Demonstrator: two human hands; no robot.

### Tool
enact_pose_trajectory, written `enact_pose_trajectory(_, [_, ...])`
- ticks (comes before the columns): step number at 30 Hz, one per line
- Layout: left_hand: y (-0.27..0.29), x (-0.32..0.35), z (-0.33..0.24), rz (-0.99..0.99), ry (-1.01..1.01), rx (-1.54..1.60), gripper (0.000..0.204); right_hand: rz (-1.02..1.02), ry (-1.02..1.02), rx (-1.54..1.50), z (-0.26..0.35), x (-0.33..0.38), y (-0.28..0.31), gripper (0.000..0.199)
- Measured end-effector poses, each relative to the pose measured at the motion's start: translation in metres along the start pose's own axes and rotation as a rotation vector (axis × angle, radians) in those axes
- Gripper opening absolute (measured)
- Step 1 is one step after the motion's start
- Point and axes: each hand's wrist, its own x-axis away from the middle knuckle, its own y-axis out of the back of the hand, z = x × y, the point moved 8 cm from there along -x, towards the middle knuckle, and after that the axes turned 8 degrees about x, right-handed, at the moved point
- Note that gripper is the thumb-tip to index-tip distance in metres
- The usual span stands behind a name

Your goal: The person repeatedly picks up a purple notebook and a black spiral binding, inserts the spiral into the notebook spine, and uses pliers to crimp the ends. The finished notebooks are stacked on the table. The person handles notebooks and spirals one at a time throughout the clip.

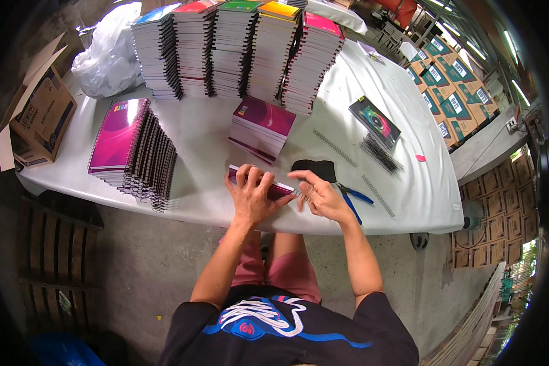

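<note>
My left hand (252, 189) is closed around a small magenta notebook (279, 191), which it holds on edge near the front of the table. At the notebook's right end a short stretch of spiral coil (297, 191) shows. Right beside that coil is my right hand (323, 198), index finger stretched out and fingers apart; whether a fingertip touches the coil is hard to make out. Just beyond my hands lies a stack of magenta-covered pages (265, 119). Blue-handled pliers (352, 198) and a black pouch-like piece (314, 168) lie close to my right hand.
Loose spiral coils (334, 147) lie to the right, near a dark-covered notebook stack (375, 124). Bound magenta notebooks (121, 134) are piled at left. Tall notebook stacks (235, 49) line the back beside a white plastic bag (108, 58). An open carton (43, 116) stands far left.
</note>
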Motion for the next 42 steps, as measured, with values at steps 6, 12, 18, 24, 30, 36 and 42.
enact_pose_trajectory(6, [0.0,0.002,0.005,0.05,0.028,0.012,0.061,-0.308,0.337,0.444,0.036,0.024,0.013,0.035])
enact_pose_trajectory(12, [-0.001,0.002,0.005,0.043,-0.002,0.048,0.054,-0.173,0.116,0.31,0.014,0.006,0.011,0.018])
enact_pose_trajectory(18, [0.012,-0.005,0.005,-0.017,0.028,0.152,0.049,-0.344,0.186,0.472,0.002,-0.016,0.047,0.026])
enact_pose_trajectory(24, [0.009,-0.006,0.003,0.038,0.002,0.216,0.048,-0.516,0.302,0.966,-0.016,-0.026,0.07,0.035])
enact_pose_trajectory(30, [0.009,-0.005,0.007,0.058,-0.018,0.26,0.049,0.071,0.566,-0.188,0.012,-0.012,0.029,0.029])
enact_pose_trajectory(36, [0.009,-0.006,0.006,0.082,-0.022,0.28,0.05,0.108,0.585,-0.227,0.023,-0.013,0.023,0.028])
enact_pose_trajectory(42, [0.007,-0.008,0.008,0.124,-0.009,0.31,0.051,-0.052,0.464,0.039,0.023,-0.024,0.026,0.03])
